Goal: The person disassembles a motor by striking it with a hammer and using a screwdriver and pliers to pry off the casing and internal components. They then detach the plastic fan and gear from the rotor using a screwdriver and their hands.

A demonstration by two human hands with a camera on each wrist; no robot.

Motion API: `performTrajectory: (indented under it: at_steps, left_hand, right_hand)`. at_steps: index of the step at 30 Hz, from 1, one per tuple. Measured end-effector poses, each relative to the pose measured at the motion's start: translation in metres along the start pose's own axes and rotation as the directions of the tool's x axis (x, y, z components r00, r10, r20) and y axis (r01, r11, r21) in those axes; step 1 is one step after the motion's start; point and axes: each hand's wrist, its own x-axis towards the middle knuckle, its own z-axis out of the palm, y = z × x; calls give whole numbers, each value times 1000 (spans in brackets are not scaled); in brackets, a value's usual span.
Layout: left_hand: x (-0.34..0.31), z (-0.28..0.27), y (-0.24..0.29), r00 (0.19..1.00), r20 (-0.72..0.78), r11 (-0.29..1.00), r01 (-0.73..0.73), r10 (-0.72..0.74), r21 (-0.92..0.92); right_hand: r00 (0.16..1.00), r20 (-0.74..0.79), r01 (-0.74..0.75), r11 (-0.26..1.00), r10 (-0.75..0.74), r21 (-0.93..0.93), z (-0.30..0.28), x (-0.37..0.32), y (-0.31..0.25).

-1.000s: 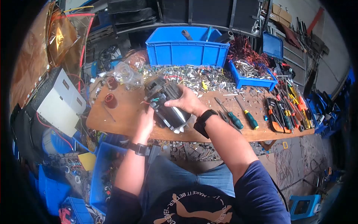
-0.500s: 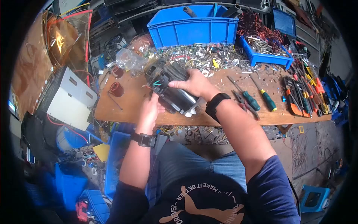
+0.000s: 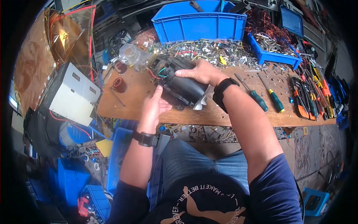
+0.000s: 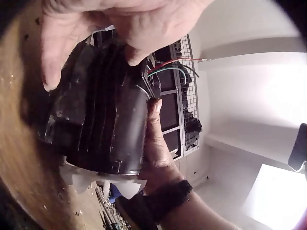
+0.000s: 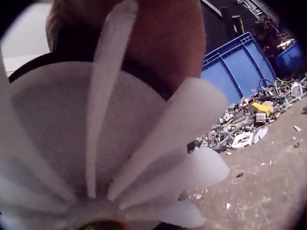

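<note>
A black cylindrical motor (image 3: 186, 87) with a white fan at one end lies tilted over the table's front part. My right hand (image 3: 201, 72) grips its upper side, thumb across the casing. At its lower left my left hand (image 3: 153, 108) touches the casing with spread fingers. The left wrist view shows the ribbed black casing (image 4: 105, 110) with my left hand (image 4: 120, 24) over it and my right hand (image 4: 156, 139) behind. Red and green wires (image 4: 168, 70) stick out at one end. White fan blades (image 5: 158, 139) fill much of the right wrist view.
On the table (image 3: 216, 115), two screwdrivers (image 3: 276, 99) lie to the right, beside a row of tools (image 3: 309, 97). Scrap pieces (image 3: 209, 52) cover the back, before a blue bin (image 3: 199, 28). Red-brown rings (image 3: 119, 85) stand at left. A small blue tray (image 3: 278, 57) holds metal parts.
The motor has turned slightly and shifted right in the head view, both hands staying with it. The whole view has also moved, with the bin nearer the top edge.
</note>
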Motion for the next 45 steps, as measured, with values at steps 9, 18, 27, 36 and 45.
performTrajectory:
  at_steps: [9, 18, 27, 36, 45]
  left_hand:
    - [-12, 0, -1, 999, 17, 995, 46, -45, -93]
    - [-22, -4, -15, 989, 95, 966, 135, -116, -221]
    - [-28, -2, -28, 958, 207, 884, 267, -200, -383]
    - [-26, 1, -24, 974, 193, 902, 185, -116, -390]
    - [-38, -26, -10, 970, 236, 961, -3, -65, 278]
  right_hand:
    - [996, 78, -49, 998, 52, -42, -3, 23, 3]
    - [969, 225, -38, 962, 102, -269, -1, 32, -23]
    - [899, 369, -51, 894, 234, -444, -1, 49, -47]
    - [879, 332, -138, 850, 342, -509, -23, 61, -45]
    - [844, 365, -158, 832, 393, -531, -19, 61, -52]
